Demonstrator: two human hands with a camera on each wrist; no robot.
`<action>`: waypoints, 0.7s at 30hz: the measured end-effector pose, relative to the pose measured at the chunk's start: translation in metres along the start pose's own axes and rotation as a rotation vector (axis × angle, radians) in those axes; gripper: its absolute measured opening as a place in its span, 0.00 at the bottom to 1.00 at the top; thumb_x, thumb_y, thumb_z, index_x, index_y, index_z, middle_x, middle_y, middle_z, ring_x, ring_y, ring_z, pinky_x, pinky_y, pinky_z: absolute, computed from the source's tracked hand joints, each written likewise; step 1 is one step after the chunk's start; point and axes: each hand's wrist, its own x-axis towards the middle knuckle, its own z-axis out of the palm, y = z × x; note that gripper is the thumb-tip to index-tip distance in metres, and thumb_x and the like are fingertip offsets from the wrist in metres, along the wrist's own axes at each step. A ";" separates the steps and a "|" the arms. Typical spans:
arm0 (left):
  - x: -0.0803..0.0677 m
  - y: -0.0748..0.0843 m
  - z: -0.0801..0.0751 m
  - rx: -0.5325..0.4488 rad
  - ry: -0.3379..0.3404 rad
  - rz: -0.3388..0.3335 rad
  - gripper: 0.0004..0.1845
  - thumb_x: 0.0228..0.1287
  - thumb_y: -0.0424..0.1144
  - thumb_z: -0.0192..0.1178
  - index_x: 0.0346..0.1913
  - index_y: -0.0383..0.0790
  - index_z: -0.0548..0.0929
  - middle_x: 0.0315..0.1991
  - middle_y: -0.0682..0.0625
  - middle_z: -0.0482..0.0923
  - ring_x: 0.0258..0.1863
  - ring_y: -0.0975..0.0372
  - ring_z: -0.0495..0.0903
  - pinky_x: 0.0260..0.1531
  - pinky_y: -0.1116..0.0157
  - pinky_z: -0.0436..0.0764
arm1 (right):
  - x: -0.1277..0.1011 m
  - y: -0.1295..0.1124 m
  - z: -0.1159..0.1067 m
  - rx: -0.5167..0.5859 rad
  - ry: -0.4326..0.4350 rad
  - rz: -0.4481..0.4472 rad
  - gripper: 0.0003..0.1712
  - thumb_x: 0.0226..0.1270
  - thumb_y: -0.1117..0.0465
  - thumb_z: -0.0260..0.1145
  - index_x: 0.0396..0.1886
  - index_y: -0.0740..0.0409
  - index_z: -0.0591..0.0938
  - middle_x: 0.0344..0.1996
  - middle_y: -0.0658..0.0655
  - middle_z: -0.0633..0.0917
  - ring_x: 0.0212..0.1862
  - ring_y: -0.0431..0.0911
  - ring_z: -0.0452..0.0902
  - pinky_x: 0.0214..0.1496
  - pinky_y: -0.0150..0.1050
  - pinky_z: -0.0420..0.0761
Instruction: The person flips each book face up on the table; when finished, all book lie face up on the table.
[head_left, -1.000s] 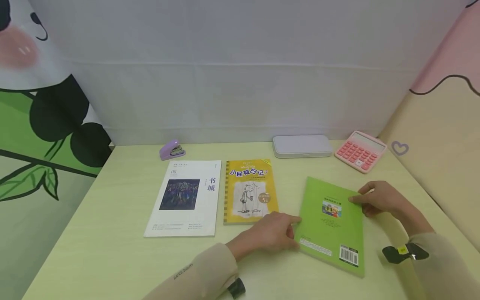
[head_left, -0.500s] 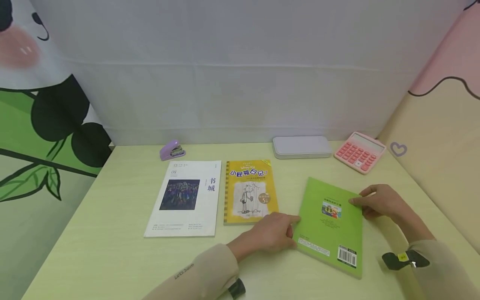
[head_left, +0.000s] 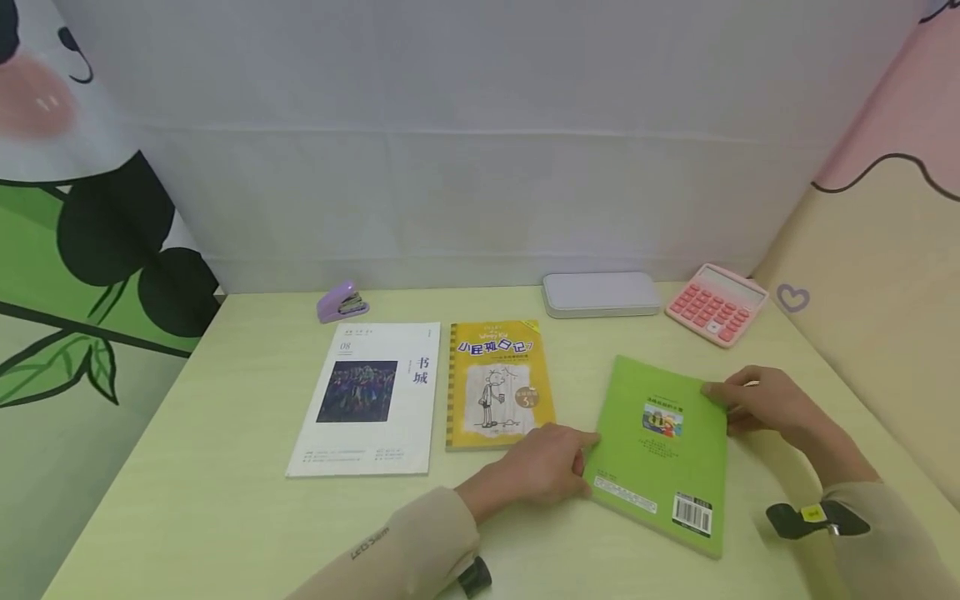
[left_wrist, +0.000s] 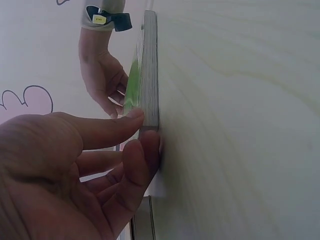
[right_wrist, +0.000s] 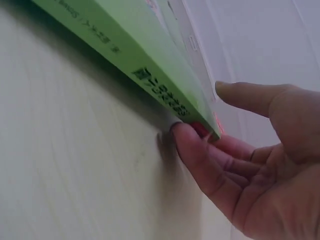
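A green book (head_left: 648,454) lies back cover up at the right front of the table, slightly turned. My left hand (head_left: 547,465) pinches its near left corner. The left wrist view shows the left thumb (left_wrist: 131,116) on the cover and fingertips against the page edges (left_wrist: 150,70). By the book's right side is my right hand (head_left: 761,400). Its fingers (right_wrist: 192,150) touch the lower edge of the spine (right_wrist: 160,90), near the spine's end. In the right wrist view, the right thumb (right_wrist: 245,96) stands off the cover. Whether the spine is raised off the table, I cannot tell.
A yellow book (head_left: 502,367) lies left of the green one, and a white magazine (head_left: 375,450) farther left. Along the back stand a purple stapler (head_left: 342,302), a pale flat case (head_left: 600,293) and a pink calculator (head_left: 717,305). A grey-white sheet (head_left: 450,192) rises behind.
The green book has turned very slightly, its near right corner edging left. My right thumb has drawn back toward the book's right edge. My left hand keeps its place at the corner.
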 end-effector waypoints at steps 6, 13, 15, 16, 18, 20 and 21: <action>0.000 -0.001 -0.001 -0.018 -0.013 0.000 0.41 0.61 0.38 0.77 0.77 0.42 0.73 0.24 0.60 0.76 0.22 0.69 0.72 0.28 0.74 0.73 | -0.002 0.009 -0.008 0.186 -0.068 -0.048 0.27 0.86 0.53 0.54 0.63 0.76 0.73 0.42 0.54 0.89 0.39 0.44 0.89 0.45 0.41 0.90; 0.001 -0.004 -0.002 -0.020 -0.021 0.008 0.40 0.61 0.37 0.77 0.76 0.42 0.74 0.24 0.60 0.76 0.22 0.70 0.72 0.27 0.74 0.72 | -0.002 0.022 -0.015 0.374 -0.118 -0.101 0.11 0.84 0.63 0.55 0.59 0.56 0.78 0.41 0.51 0.90 0.39 0.45 0.90 0.46 0.40 0.90; 0.001 -0.005 -0.002 -0.017 -0.025 0.014 0.40 0.61 0.37 0.77 0.76 0.41 0.74 0.24 0.60 0.76 0.22 0.70 0.72 0.27 0.74 0.72 | -0.002 0.026 -0.016 0.388 -0.134 -0.133 0.12 0.84 0.64 0.56 0.57 0.47 0.80 0.42 0.51 0.91 0.39 0.45 0.90 0.46 0.40 0.90; 0.001 -0.005 -0.002 -0.017 -0.026 0.017 0.40 0.61 0.37 0.77 0.76 0.41 0.74 0.24 0.60 0.76 0.22 0.70 0.72 0.27 0.74 0.72 | -0.002 0.028 -0.016 0.394 -0.143 -0.154 0.14 0.84 0.65 0.56 0.57 0.44 0.80 0.43 0.51 0.91 0.40 0.45 0.90 0.46 0.40 0.90; 0.002 -0.005 -0.002 -0.013 -0.027 0.023 0.40 0.61 0.37 0.77 0.76 0.40 0.74 0.24 0.60 0.76 0.22 0.70 0.72 0.28 0.74 0.72 | -0.002 0.032 -0.017 0.414 -0.163 -0.203 0.19 0.82 0.68 0.57 0.60 0.39 0.80 0.45 0.51 0.91 0.41 0.46 0.90 0.47 0.40 0.90; 0.003 -0.006 -0.002 -0.009 -0.028 0.027 0.40 0.61 0.37 0.77 0.76 0.40 0.74 0.24 0.60 0.76 0.22 0.70 0.72 0.28 0.74 0.72 | -0.002 0.036 -0.016 0.421 -0.187 -0.256 0.26 0.81 0.71 0.58 0.65 0.37 0.80 0.46 0.51 0.91 0.42 0.46 0.89 0.48 0.40 0.90; 0.003 -0.006 -0.002 -0.008 -0.028 0.028 0.40 0.61 0.37 0.77 0.76 0.40 0.74 0.24 0.60 0.76 0.22 0.70 0.72 0.28 0.75 0.72 | -0.002 0.038 -0.016 0.420 -0.198 -0.279 0.29 0.80 0.72 0.58 0.68 0.37 0.79 0.46 0.51 0.90 0.43 0.46 0.89 0.48 0.40 0.90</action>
